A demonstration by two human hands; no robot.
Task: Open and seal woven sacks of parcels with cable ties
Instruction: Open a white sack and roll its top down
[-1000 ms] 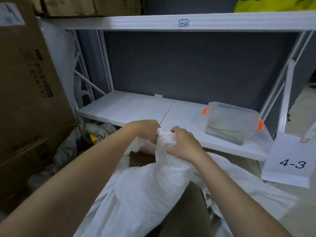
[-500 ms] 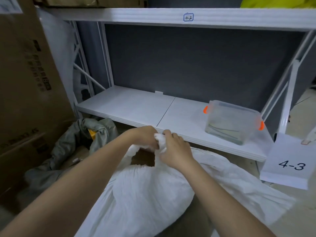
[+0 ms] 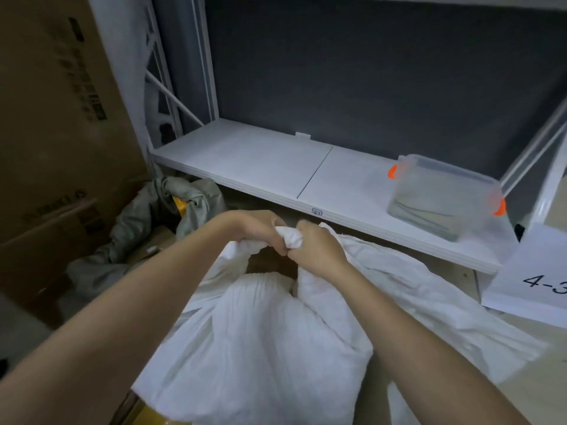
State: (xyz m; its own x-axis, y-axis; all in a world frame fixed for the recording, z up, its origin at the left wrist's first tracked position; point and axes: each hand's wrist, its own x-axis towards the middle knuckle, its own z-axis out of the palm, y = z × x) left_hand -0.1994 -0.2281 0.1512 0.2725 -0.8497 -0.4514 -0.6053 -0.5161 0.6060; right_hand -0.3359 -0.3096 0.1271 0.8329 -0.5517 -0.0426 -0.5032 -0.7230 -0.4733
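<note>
Both hands, left (image 3: 256, 230) and right (image 3: 313, 245), grip the bunched neck of the sack (image 3: 260, 342); sealing step, I judge; next a cable tie is needed, none visible.

Dim, bluish light is falling from above me; my wide lens is bending the edges, softly blurring everything.

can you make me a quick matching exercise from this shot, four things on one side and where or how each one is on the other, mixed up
Things:
1. white woven sack
2. clear plastic box
3. grey cloth
4. paper sign

Places or states:
A. crumpled on the floor beside the cardboard boxes
B. on the white shelf, orange clips at its ends
C. its bunched mouth gripped by both hands
D. printed with the number 4-3, at the right edge

Pairs: 1-C, 2-B, 3-A, 4-D
</note>
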